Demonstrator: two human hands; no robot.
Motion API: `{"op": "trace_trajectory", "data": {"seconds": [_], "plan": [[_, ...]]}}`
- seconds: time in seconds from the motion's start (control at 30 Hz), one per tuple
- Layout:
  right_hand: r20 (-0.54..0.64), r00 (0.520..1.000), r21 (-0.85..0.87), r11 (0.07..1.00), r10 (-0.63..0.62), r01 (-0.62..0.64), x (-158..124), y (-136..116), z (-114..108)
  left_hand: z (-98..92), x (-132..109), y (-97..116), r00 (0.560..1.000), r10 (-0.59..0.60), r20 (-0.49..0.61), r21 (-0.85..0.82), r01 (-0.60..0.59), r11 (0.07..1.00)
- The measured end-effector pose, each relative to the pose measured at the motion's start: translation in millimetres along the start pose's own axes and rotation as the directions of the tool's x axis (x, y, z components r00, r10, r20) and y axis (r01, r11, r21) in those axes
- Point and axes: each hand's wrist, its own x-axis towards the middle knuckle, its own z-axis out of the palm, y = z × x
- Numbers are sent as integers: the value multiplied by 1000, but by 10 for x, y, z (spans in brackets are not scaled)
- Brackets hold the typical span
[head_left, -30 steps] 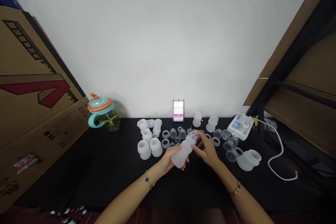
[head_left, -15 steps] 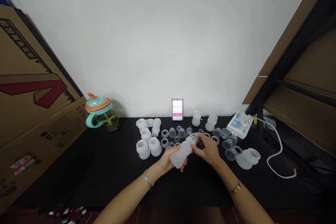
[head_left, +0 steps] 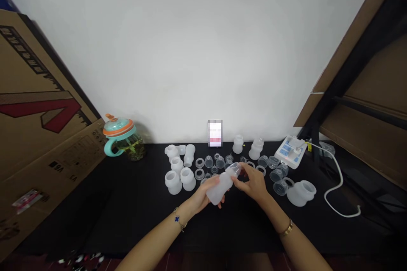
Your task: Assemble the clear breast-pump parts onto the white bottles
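Observation:
My left hand (head_left: 203, 194) is wrapped round the body of a frosted white bottle (head_left: 219, 188), which tilts up to the right. A clear cap (head_left: 234, 168) covers the bottle's top, and my right hand (head_left: 252, 181) pinches it between thumb and fingers. Left of my hands stand several white bottle bodies (head_left: 188, 178), some lying down. Small rings (head_left: 199, 174) and clear domed caps (head_left: 208, 161) lie just beyond my hands. To the right are more clear caps (head_left: 280, 187) beside a wide white bottle (head_left: 300, 193) on its side.
A teal-lidded jug (head_left: 124, 137) holding leaves is at the left, near a cardboard box (head_left: 60, 169). A phone (head_left: 215, 133) leans on the wall. Two bottles stand near it. On the right lie a power strip (head_left: 290, 151) and white cable (head_left: 340, 173).

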Motion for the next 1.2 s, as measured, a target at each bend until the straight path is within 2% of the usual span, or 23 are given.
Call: {"op": "trace_trajectory", "data": {"seconds": [0.17, 0.3, 0.43, 0.53, 1.2], "plan": [[20, 999, 33, 998, 47, -47, -5, 40, 6, 32, -36, 43, 998, -23, 61, 127, 15, 992], [94, 992, 175, 980, 80, -95, -3, 62, 5, -9, -11, 2, 996, -25, 89, 39, 21, 999], [124, 988, 242, 963, 90, -118, -19, 68, 28, -47, 20, 4, 988, -84, 132, -39, 90, 995], [129, 986, 222, 966, 108, -135, -39, 75, 48, -49, 23, 22, 980, -119, 157, -47, 128, 991], [57, 993, 86, 990, 106, -111, -18, -9, 45, -107, 78, -51, 974, -151, 170, -90, 168, 982]]}}
